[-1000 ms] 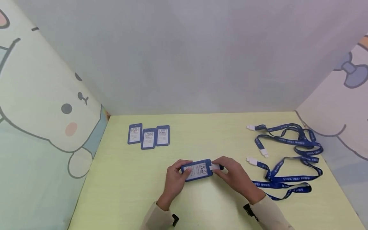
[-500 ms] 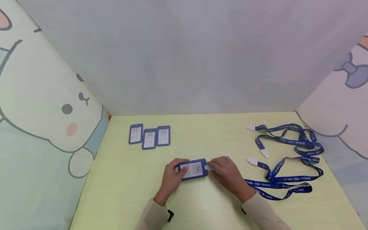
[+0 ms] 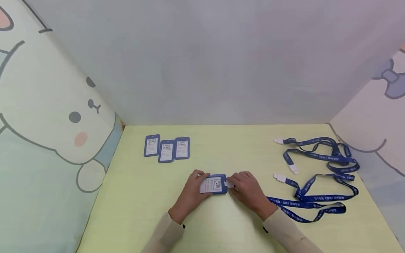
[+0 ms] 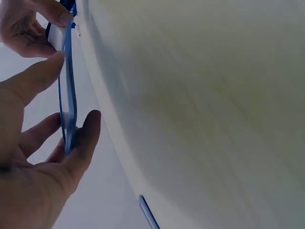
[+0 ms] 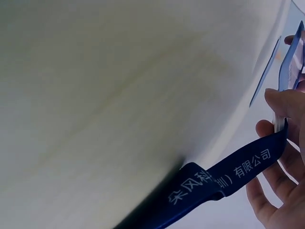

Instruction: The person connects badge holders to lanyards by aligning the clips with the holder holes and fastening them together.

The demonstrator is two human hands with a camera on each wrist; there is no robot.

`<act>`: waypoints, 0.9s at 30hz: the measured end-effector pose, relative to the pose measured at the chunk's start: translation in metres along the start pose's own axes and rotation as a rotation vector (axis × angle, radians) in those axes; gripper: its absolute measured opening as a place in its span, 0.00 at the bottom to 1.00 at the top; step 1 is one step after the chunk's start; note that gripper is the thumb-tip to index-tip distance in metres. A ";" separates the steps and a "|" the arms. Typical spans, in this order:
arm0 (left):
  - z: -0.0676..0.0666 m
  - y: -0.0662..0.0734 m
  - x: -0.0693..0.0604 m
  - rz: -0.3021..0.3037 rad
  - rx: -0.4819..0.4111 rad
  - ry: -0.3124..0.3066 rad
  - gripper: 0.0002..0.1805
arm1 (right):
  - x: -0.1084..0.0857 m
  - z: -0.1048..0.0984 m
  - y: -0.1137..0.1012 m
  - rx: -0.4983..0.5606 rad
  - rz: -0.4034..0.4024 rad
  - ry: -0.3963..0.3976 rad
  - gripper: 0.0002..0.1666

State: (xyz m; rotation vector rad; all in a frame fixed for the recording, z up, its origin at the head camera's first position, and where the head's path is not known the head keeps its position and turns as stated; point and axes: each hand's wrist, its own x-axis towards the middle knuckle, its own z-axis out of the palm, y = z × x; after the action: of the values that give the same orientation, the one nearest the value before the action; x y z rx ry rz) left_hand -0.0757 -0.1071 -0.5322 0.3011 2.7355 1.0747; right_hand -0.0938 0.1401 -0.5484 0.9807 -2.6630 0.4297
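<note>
- Two hands met over the table: we saw the left hand (image 3: 191,191) gripping a blue card holder (image 3: 215,183), thumb on one long edge, fingers on the other.
- Right hand (image 3: 248,191) pinched a white clip (image 3: 229,184) between thumb and fingers, at the holder's slotted end; we could not tell whether it was fastened.
- Card holder lay sideways between the hands, its "ID/IC CARD" face toward the head camera.
- From the right hand we traced a navy strap (image 5: 243,167) with white lettering, running rightward onto the table.
- Farther right we noted more navy lanyard (image 3: 338,158) in loose loops, three white connectors (image 3: 280,178) at strap ends.
- Beyond the left hand we counted three other holders (image 3: 166,151), side by side.
- Pale yellow table (image 3: 240,228) ended at a grey wall (image 3: 202,70); cartoon panels (image 3: 41,102) flanked both sides.
</note>
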 end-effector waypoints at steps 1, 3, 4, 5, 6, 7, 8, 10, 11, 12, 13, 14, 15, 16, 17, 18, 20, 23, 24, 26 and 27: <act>0.000 0.000 0.000 0.004 0.023 -0.013 0.38 | 0.000 0.001 0.000 0.002 0.005 -0.006 0.25; 0.001 0.000 0.000 0.012 0.076 -0.033 0.40 | 0.000 0.001 -0.001 0.007 0.016 -0.019 0.24; 0.001 0.000 0.000 0.015 0.104 -0.043 0.41 | 0.001 0.001 -0.001 0.010 0.021 -0.025 0.24; 0.001 0.001 0.000 0.022 0.130 -0.049 0.41 | 0.001 0.001 -0.001 0.014 0.027 -0.032 0.24; 0.001 0.001 0.000 0.031 0.154 -0.052 0.41 | 0.001 0.001 -0.001 0.016 0.031 -0.037 0.23; 0.001 0.002 0.000 0.042 0.179 -0.054 0.41 | 0.002 0.001 -0.001 0.016 0.036 -0.042 0.23; 0.001 0.002 -0.001 0.052 0.203 -0.056 0.41 | 0.002 0.001 -0.001 0.015 0.042 -0.047 0.23; 0.000 0.004 -0.001 0.069 0.239 -0.054 0.41 | 0.003 0.001 -0.002 0.013 0.049 -0.054 0.23; 0.000 0.005 -0.001 0.078 0.257 -0.049 0.41 | 0.004 0.002 -0.002 0.013 0.052 -0.058 0.22; 0.000 0.005 -0.002 0.088 0.279 -0.046 0.40 | 0.005 0.002 -0.002 0.014 0.054 -0.060 0.22; -0.001 0.006 -0.002 0.098 0.301 -0.042 0.40 | 0.005 0.003 -0.002 0.016 0.056 -0.063 0.22; -0.001 0.006 -0.002 0.104 0.320 -0.039 0.40 | 0.006 0.003 -0.002 0.014 0.056 -0.067 0.22; -0.001 0.006 -0.002 0.111 0.337 -0.036 0.40 | 0.007 0.004 -0.002 0.012 0.055 -0.071 0.22; -0.001 0.005 -0.002 0.115 0.353 -0.035 0.40 | 0.007 0.004 -0.002 0.010 0.055 -0.076 0.22; -0.001 0.005 -0.002 0.120 0.367 -0.034 0.40 | 0.008 0.005 -0.002 0.011 0.056 -0.079 0.22; -0.001 0.004 -0.002 0.122 0.377 -0.034 0.40 | 0.008 0.005 -0.002 0.012 0.056 -0.083 0.22; -0.001 0.003 -0.002 0.120 0.387 -0.039 0.40 | 0.009 0.006 -0.002 0.010 0.058 -0.093 0.21; -0.002 0.001 -0.001 0.124 0.405 -0.048 0.39 | 0.011 0.008 -0.003 0.018 0.064 -0.100 0.20; -0.002 0.000 0.000 0.126 0.410 -0.052 0.39 | 0.011 0.008 -0.003 0.020 0.066 -0.103 0.20; -0.004 -0.001 0.000 0.128 0.416 -0.062 0.40 | 0.013 0.009 -0.003 0.026 0.069 -0.106 0.19; -0.004 -0.002 0.000 0.131 0.419 -0.065 0.39 | 0.013 0.009 -0.004 0.029 0.070 -0.107 0.19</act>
State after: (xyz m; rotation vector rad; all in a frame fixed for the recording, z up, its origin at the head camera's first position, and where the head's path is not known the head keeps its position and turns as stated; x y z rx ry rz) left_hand -0.0775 -0.1112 -0.5308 0.5698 2.8926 0.4932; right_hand -0.1025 0.1264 -0.5514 0.9461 -2.8014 0.4436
